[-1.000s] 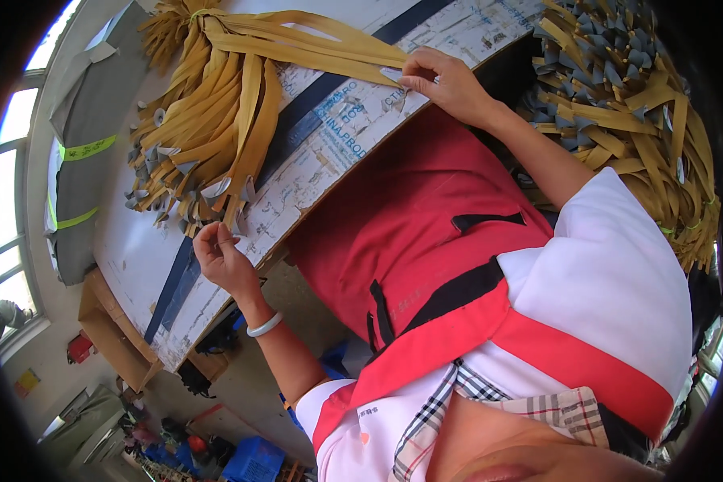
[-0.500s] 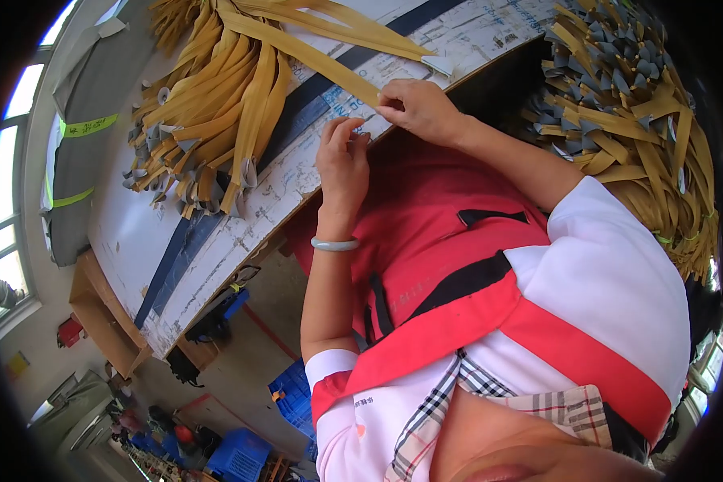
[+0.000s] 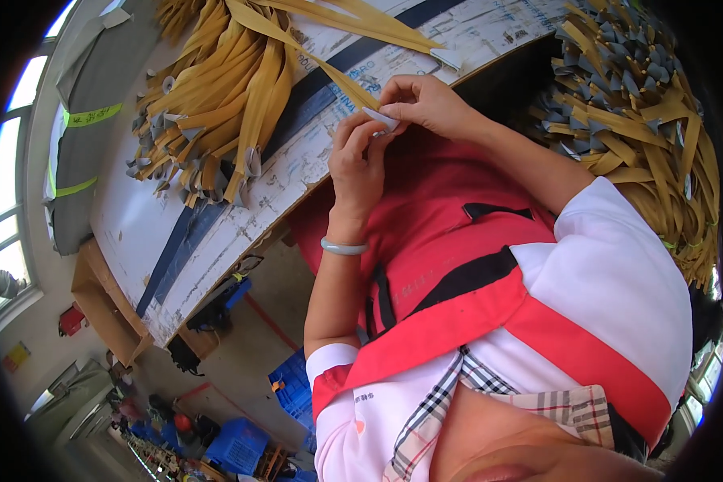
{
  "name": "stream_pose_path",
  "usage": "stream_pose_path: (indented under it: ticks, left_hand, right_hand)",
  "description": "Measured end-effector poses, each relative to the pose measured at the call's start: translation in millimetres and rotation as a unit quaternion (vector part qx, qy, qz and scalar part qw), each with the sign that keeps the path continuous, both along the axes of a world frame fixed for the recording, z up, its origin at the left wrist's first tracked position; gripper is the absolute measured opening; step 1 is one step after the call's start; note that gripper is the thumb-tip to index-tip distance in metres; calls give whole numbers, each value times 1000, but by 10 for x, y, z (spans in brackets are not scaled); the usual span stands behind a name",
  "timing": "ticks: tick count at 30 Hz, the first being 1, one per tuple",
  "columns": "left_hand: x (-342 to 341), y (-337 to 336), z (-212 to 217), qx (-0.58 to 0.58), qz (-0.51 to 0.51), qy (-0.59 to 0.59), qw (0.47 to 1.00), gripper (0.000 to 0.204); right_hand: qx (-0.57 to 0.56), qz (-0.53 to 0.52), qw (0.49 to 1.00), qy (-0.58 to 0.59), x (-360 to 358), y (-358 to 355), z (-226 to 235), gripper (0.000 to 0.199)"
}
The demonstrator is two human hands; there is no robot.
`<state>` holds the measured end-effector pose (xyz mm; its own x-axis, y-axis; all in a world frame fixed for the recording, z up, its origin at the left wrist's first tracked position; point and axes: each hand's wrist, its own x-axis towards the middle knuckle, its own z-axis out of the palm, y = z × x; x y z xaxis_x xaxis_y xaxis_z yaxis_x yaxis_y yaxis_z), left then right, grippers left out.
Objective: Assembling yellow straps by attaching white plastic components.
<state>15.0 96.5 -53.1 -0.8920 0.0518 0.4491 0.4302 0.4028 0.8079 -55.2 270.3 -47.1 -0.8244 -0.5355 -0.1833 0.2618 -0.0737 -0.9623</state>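
Both hands meet over the table's near edge at one end of a long mustard-yellow zipper tape (image 3: 339, 79). My right hand (image 3: 427, 104) is closed in a pinch at that end. A pale grey-white tab (image 3: 381, 119) shows there between the hands. My left hand (image 3: 357, 157), with a pale bangle on its wrist, has its fingers curled against the tab, closed on it. The fingertips partly hide where tab and tape meet. The tape runs back to a large heap of similar zipper tapes (image 3: 237, 96), many with grey tabbed ends, on the table at the left.
The worn white table (image 3: 277, 197) carries a dark blue stripe. Another tape end with a white tab (image 3: 446, 58) lies near its edge. At right hangs a thick bundle of tapes (image 3: 635, 104). A cardboard box (image 3: 104, 297) and blue crates (image 3: 293, 394) are beyond the table.
My left hand has moved right and up to meet my right hand, and its fingers have closed on the tab. The pale tab now shows between the hands.
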Motion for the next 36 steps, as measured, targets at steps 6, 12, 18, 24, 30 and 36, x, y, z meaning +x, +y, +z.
stream_pose_path:
  ticks: [6,12,18,24,30,36]
  left_hand:
    - [33,-155,273,-39,-2,-43,998,33]
    - [-7,-399,389,-107,-39,-104,988,23]
    - [-66,-649,493,186,-86,-126,971,14]
    - [-87,-745,484,280,-115,-154,941,12]
    - [-36,-617,580,301,-68,-127,943,12]
    - [-101,-727,672,274,-113,-180,938,15]
  right_hand:
    - [3,35,997,74,128,-122,227,11]
    - [-8,96,994,57,64,-162,243,10]
    - [30,201,933,297,-71,-244,365,21]
    - [-28,188,947,260,-156,-389,579,14]
    - [-52,188,934,301,-187,-438,579,9]
    - [-76,202,967,134,-275,-420,661,10]
